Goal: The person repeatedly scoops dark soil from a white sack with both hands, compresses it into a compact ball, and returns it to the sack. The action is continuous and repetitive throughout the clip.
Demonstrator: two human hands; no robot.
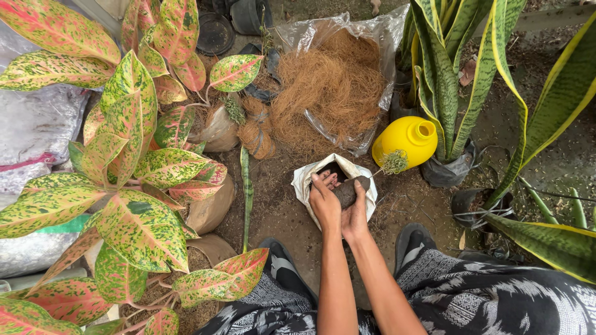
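Both my hands reach down into a small white bag (305, 178) of dark soil on the ground between my feet. My left hand (324, 201) rests on the bag's near rim with fingers spread over the soil. My right hand (355, 214) cups a dark lump of soil (347, 190) against the left hand, just above the bag's opening.
A clear plastic sack of brown coconut fibre (335, 87) lies beyond the bag. A yellow jug (405, 140) stands to its right, beside tall striped snake plants (447, 74). Pink-and-green leafy plants (130, 174) crowd the left. Black empty pots (248, 15) sit at the back.
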